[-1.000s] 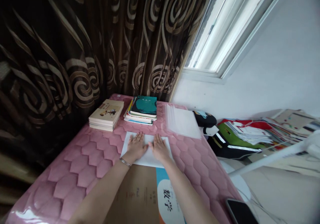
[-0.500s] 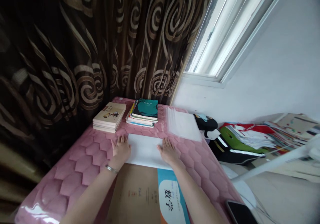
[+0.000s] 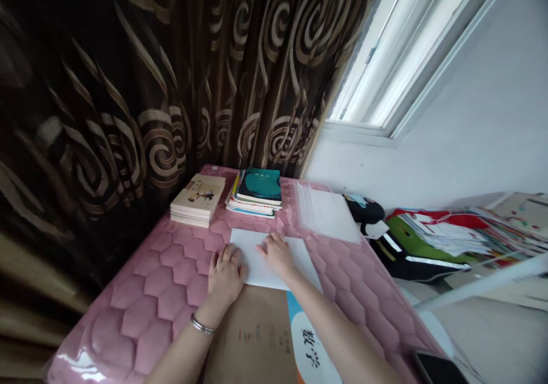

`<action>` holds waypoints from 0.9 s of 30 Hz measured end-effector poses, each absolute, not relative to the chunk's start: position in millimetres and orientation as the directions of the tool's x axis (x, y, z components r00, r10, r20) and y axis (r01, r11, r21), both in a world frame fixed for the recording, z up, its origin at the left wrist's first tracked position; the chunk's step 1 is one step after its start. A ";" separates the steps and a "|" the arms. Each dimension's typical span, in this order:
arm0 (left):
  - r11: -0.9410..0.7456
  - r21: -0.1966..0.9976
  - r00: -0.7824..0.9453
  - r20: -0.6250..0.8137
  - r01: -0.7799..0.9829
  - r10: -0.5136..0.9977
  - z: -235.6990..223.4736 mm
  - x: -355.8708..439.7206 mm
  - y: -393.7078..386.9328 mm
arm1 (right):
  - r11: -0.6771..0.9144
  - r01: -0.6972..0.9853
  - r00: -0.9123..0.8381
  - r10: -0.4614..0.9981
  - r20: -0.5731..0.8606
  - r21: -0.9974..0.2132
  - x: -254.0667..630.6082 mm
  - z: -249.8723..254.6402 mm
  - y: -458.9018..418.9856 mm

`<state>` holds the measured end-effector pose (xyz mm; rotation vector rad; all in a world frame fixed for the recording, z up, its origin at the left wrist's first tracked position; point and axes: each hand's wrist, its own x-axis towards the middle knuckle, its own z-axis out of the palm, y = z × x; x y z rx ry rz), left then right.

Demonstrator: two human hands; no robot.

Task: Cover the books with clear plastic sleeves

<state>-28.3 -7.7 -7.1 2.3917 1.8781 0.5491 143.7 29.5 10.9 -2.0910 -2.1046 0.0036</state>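
Observation:
A white sheet (image 3: pixel 257 267) lies flat across the far end of a brown paper sheet (image 3: pixel 252 332). My left hand (image 3: pixel 226 273) rests palm down at the white sheet's left edge, fingers stretched out. On top of the white sheet lies my right hand (image 3: pixel 278 255), palm down with its fingers extended. Beside the brown paper, partly under my right forearm, shows a blue and white book cover (image 3: pixel 310 344) with large dark characters. Whether the brown paper is joined to this cover, I cannot tell.
Beyond my hands stand a stack of cream books (image 3: pixel 199 198) and a stack topped by a teal book (image 3: pixel 261 184). Clear plastic sleeves (image 3: pixel 327 213) lie to their right. A phone (image 3: pixel 439 367) sits near the front right edge of the pink padded table cover (image 3: pixel 149 315).
My right hand has moved left from the white sheet's right edge onto its middle. My left hand has come slightly nearer to me along the left edge. The view has shifted a little.

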 end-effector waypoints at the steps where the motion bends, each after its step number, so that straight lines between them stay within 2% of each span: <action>1: -0.253 0.252 0.193 0.240 0.934 0.951 -7.4 -27.9 -7.9 | 0.029 0.985 -0.009 0.993 0.118 -0.169 128.9 11.2 34.9; 5: -0.213 0.257 0.165 0.196 0.943 0.967 -8.4 -26.9 -8.1 | 0.027 0.966 -0.018 0.999 0.036 -0.257 83.8 11.2 66.5; 9: -0.155 0.297 0.109 0.165 0.942 0.980 -7.5 -26.5 -8.1 | -0.019 0.970 0.009 0.999 -0.044 -0.244 73.5 12.3 107.0; 13: -0.168 0.314 0.124 0.155 0.935 0.980 -6.6 -27.2 -8.2 | -0.086 0.972 0.071 0.995 -0.072 -0.217 73.5 12.4 130.0; 20: -0.154 0.327 0.115 0.135 0.932 0.984 -7.4 -27.7 -7.4 | -0.081 0.971 0.088 0.996 0.023 -0.225 68.2 6.0 106.9; 27: -0.156 0.321 0.121 0.126 0.934 0.985 -6.3 -27.8 -7.4 | -0.026 0.950 0.003 0.997 -0.075 -0.310 80.5 7.2 85.6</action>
